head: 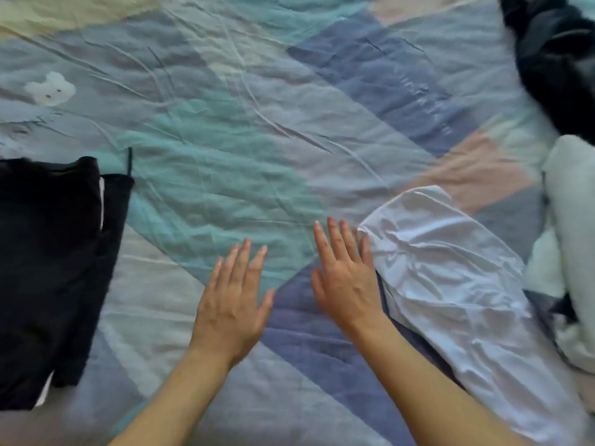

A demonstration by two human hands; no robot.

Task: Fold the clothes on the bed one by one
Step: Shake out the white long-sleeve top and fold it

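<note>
Left hand (233, 297): flat, fingers straight and spread, palm down over the bedspread (225, 130), holding nothing.
Right hand (343, 272): also flat and empty, its little-finger side right at the edge of the white garment (450, 284) (touching or just beside, hard to tell).
White garment: crumpled, lying slantwise on the bed's right side.
Black garment (54, 262): folded flat at the left edge, well apart from both hands.
Dark clothes (557, 66): heaped at far right.
Pale bundle (570, 220): right edge, below the dark heap.
</note>
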